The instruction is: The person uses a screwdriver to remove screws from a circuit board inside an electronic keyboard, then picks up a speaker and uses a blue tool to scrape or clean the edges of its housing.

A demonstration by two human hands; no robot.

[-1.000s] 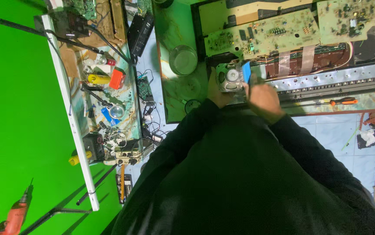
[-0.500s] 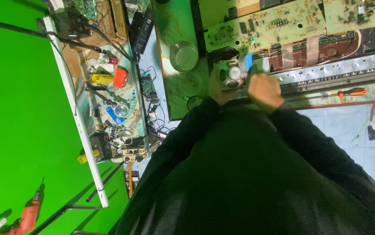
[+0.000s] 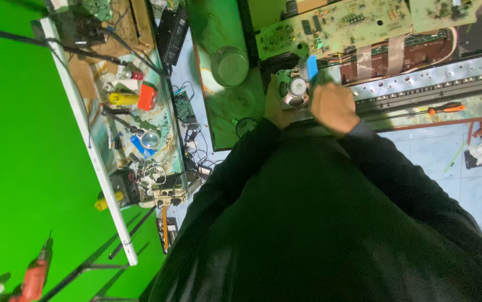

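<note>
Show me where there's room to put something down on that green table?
Bare green top above the round metal lid, and a strip near the orange-handled screwdriver. Crowded around the small speaker, both hands and circuit boards.

A bright green wall (image 3: 11,140) fills the left side. Against it stands a narrow shelf (image 3: 104,168) with a white edge, crowded with small tools, wires and bottles. A red power drill (image 3: 34,277) lies near the lower left corner. The floor (image 3: 431,151) is pale blue tile, littered at the right with scraps. The green marbled tabletop (image 3: 218,28) runs across the top, under dim greenish light.
</note>
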